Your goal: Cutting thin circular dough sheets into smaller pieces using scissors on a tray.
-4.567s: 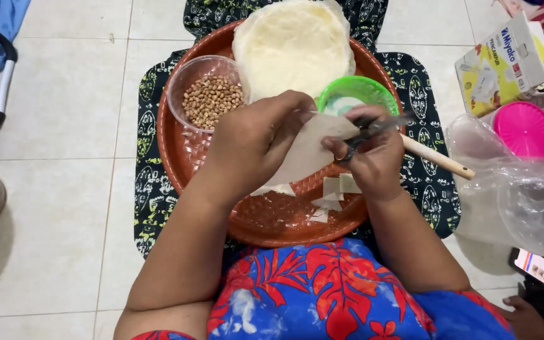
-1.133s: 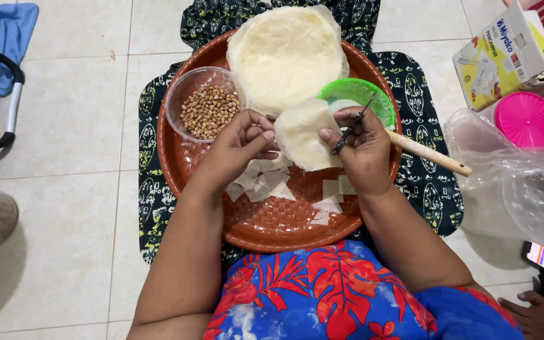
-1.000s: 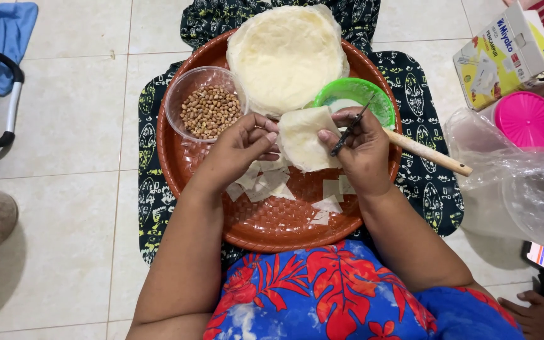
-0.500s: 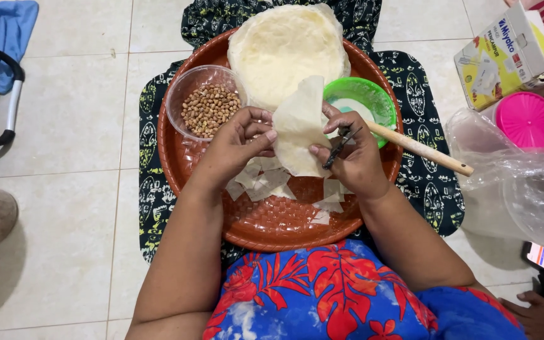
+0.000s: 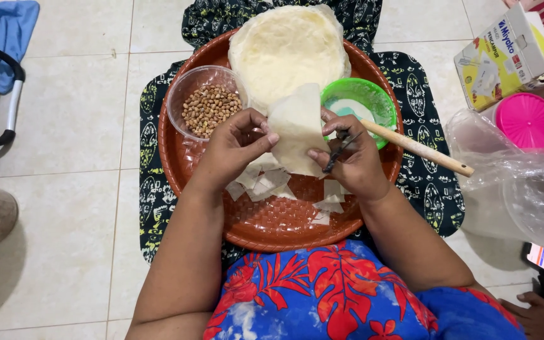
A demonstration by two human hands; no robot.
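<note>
**Wrapper piece lifted upright between both hands**

Clear bowl of peanuts (image 5: 208, 108) sits at tray's left. Left hand (image 5: 234, 148) pinches the pale wrapper piece (image 5: 297, 129); half a second ago it lay flatter, now it stands raised over the woven red tray (image 5: 272, 220). Right hand (image 5: 354, 160) grips its other edge, scissors (image 5: 341, 150) clasped alongside. Trimming appears finished; cut scraps (image 5: 262, 184) lie beneath. Green bowl (image 5: 363, 101) further right.

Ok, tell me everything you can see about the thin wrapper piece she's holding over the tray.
The wrapper piece is a thin, pale cream, limp sheet, roughly triangular, with its point up. It is held upright above the round brown woven tray. The left hand pinches its left edge; the right hand, also holding small scissors, grips its lower right edge.
</note>
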